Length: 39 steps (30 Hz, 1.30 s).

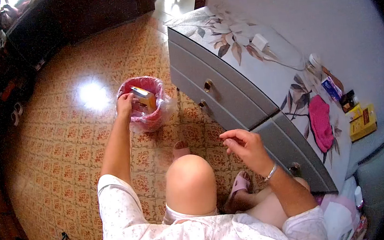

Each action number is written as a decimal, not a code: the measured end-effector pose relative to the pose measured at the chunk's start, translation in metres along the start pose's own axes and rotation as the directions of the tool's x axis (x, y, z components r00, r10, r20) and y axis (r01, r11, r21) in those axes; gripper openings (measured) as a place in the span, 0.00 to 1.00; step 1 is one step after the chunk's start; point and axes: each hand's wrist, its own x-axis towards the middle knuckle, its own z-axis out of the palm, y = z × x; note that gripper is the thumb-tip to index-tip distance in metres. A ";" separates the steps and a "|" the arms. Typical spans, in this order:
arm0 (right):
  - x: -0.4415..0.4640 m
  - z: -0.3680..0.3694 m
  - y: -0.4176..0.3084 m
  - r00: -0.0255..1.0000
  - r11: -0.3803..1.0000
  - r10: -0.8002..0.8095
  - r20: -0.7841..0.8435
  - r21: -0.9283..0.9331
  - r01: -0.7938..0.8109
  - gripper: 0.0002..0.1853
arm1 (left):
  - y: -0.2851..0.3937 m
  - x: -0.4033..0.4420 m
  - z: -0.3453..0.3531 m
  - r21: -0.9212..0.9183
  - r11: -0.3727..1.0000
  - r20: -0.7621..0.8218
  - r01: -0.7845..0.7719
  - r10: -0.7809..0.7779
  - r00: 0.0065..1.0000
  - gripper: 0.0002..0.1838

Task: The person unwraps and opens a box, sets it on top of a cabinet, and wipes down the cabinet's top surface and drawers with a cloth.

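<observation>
One bare knee [190, 185] rises on the near side of the bin [148, 124], pink slippers [241, 180] on the floor [64, 152] about it. The right hand [247, 150], nearer than the bin and to its right, holds nothing, its fingers loosely bent, forefinger and thumb a little apart. At the bin's left rim, the left hand [126, 103] reaches to a box [145, 98] tilted within the bin's mouth; whether its fingers are clamped on the box or only beside it, one cannot tell. Handling the box at the bin appears to be the step in hand, and the next move seems to call for a sure grip or a clean release, clear of the liner [168, 105]. Right of the bin stands a grey dresser [231, 94]; beyond the bin, a bright doorway [174, 4].
</observation>
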 end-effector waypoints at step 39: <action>-0.027 -0.183 0.078 0.902 0.468 -0.294 -0.316 -0.871 -0.153 0.25 | 0.218 -0.251 0.316 -0.030 0.464 0.776 -0.885 0.569 0.272 0.12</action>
